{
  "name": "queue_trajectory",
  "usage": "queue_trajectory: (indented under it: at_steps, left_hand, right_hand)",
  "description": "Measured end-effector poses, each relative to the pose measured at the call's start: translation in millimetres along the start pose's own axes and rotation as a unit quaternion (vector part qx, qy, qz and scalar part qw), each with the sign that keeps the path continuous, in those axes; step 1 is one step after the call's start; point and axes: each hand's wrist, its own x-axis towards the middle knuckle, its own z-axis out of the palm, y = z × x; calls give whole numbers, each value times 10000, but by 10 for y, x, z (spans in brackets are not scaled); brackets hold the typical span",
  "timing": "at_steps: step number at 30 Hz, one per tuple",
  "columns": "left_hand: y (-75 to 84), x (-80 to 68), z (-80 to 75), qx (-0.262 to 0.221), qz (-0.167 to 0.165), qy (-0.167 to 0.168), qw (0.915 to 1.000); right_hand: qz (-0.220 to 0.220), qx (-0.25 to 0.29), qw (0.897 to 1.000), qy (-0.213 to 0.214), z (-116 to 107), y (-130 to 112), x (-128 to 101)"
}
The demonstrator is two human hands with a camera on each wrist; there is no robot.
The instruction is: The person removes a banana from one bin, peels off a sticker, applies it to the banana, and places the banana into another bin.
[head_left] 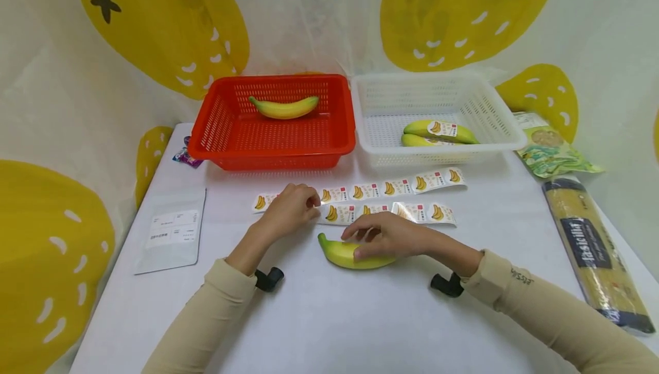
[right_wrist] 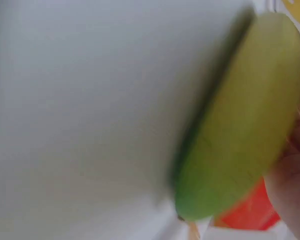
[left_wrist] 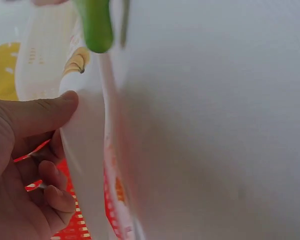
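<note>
A yellow banana [head_left: 337, 254] with a green stem lies on the white table, its stem to the left. My right hand [head_left: 386, 235] holds it from above, the thumb across its near side and the fingers toward its far side. In the right wrist view the banana [right_wrist: 245, 120] is blurred, with part of the hand at the right edge. Beyond the stem, my left hand [head_left: 290, 208] pinches the left end of the nearer strip of banana stickers [head_left: 332, 214]. In the left wrist view its thumb lies on the strip's white surface [left_wrist: 85, 130], the fingers curled.
Behind lies a second sticker strip [head_left: 365, 191]. A red basket [head_left: 273, 162] holds one banana [head_left: 285, 110]; a white basket [head_left: 370, 148] holds stickered bananas [head_left: 437, 129]. A silver pouch [head_left: 170, 237] lies left, with purple packets [head_left: 187, 158] beyond. A green bag [head_left: 553, 148] and pasta pack [head_left: 592, 251] lie right.
</note>
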Motion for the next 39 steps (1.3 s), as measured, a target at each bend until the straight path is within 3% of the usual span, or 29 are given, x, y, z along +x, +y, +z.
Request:
queue_trajectory:
  at_steps: [6,8,12,16,28,39]
  left_hand:
    - [74,-17,-92,-325,352,317,9983]
    - [118,-26,-121,-397,455,401,9974]
    - [211,-48,-172,-473,643,520,9955]
    - [265,-60,-200,-614,716,575,9939]
    - [139,-33,-177,-1674,736,372,9824]
    - [119,-45,-164,-1592,719,154,9845]
  right_hand:
    - [-34,-272,9909,1316,-399,-159,82]
    - [-116,-501,9867,1542,-498,-206,144]
    - [-247,-910,9864,1344,-550,-265,278]
    - [-379,-906,9889,1115,-476,-262,364]
    - [-608,-526,9847,1545,-312,-153,396]
    - [-601,-291,9846,1615,-233,-116,423]
